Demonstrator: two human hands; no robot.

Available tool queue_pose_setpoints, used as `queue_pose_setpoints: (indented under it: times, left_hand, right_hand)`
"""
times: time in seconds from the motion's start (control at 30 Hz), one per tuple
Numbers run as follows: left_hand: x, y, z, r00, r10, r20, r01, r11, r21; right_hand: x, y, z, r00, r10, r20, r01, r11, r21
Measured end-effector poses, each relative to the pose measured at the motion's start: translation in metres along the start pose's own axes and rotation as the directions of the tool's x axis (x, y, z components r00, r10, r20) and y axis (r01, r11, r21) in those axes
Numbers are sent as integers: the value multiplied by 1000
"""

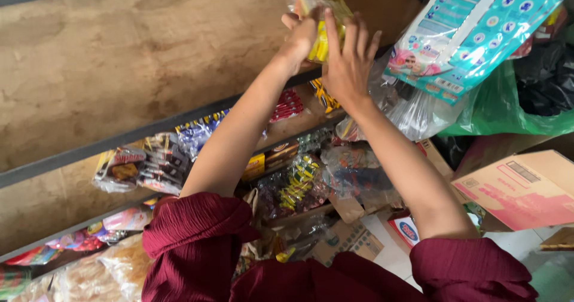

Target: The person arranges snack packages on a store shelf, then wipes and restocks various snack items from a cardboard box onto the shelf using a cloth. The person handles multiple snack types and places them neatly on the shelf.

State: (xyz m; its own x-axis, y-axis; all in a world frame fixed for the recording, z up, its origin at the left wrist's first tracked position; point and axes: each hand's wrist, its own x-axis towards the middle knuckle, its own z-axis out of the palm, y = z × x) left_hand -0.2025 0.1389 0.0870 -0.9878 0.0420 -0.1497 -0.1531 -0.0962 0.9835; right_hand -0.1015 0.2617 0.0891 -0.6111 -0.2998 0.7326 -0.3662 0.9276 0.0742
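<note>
Both arms reach up and away from the camera toward a wooden shelf (149,57), the dark red sleeves (197,242) pushed back to the elbows so the forearms are bare. The left hand (298,39) is raised at the end of an almost straight forearm, its wrist bent slightly, and it closes around the near side of a clear bag of yellow snacks (320,15); only the back of the hand and a thumb tip show, so the fingers themselves are hidden behind the bag. The right hand (348,60) comes up beside it with the back of the hand toward the camera, fingers spread and pointing upward, pressed flat against the front of the same bag. Together the two hands clamp the bag between them. The bag sits high in the view, at the edge of the upper shelf board, just left of a large pale blue printed package (478,27) that hangs in from the upper right. Below the hands, the lower shelves (107,152) hold rows of packaged snacks (143,167) in dark and bright wrappers, and clear bags of sweets (293,188) lie under the forearms. A green plastic bag (508,107) lies below the blue package, and a pink and white cardboard box (526,188) stands on the floor at the right.
</note>
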Motion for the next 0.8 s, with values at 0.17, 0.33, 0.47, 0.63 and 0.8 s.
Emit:
queue_pose_setpoints:
  times: [0.17, 0.33, 0.47, 0.63, 0.8]
  left_hand:
    - [14, -13, 0, 920, 386, -73, -344, 882, 323]
    - [9, -25, -3, 768, 640, 15, -456, 530, 715]
    - [22, -24, 5, 787, 605, 120, -423, 388, 819]
    - [46, -24, 7, 667, 707, 236, -507, 199, 838]
    - [55, -28, 3, 770, 598, 222, -440, 246, 864]
  right_hand:
    - [28, 37, 23, 999, 22, -48, -16, 990, 138]
    - [54, 80, 53, 953, -92, -289, 79, 995, -56]
    - [70, 120, 81, 973, 26, -231, -35, 999, -34]
    - [103, 143, 115, 936, 178, -304, -218, 970, -105]
    - [138, 165, 126, 915, 204, -347, -271, 950, -154]
